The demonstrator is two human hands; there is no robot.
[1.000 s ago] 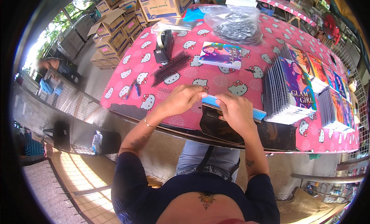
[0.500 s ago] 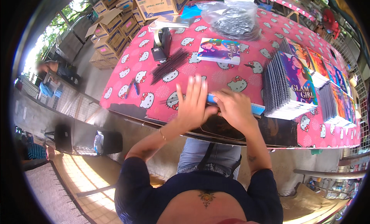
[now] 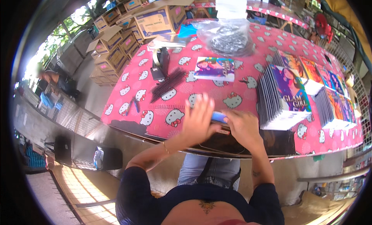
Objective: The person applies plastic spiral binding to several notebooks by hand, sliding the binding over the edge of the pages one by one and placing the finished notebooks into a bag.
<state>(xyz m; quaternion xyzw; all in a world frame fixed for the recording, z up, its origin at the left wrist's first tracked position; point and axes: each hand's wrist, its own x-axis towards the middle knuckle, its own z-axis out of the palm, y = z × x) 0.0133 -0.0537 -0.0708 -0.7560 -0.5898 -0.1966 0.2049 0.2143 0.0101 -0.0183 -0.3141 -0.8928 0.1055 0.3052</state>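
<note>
A notebook [image 3: 219, 117] with a blue edge lies at the table's near side, mostly hidden under my hands. My right hand [image 3: 244, 127] is closed on it, with the thumb along its upper side. Slightly blurred, my left hand [image 3: 197, 119] rests flat at the notebook's left end, fingers stretched toward the far side. Out from under that hand a thin dark spiral coil [image 3: 167, 106] runs left across the cloth. Beyond it lie a bundle of dark spiral coils [image 3: 169, 85] and a pair of small blue-handled pliers [image 3: 133, 105].
Stacked spiral notebooks [image 3: 285, 97] stand on the right. One notebook [image 3: 214, 68] lies flat in mid-table. Farther back are a tape dispenser [image 3: 159, 64] and a clear plastic bag [image 3: 228, 38] of dark coils. Cardboard boxes [image 3: 112, 58] are piled past the far left; a person [image 3: 54, 78] is beyond.
The view has shifted, so the table sits lower in the picture. My left hand has moved slightly against the notebook; my right hand keeps its grip.
</note>
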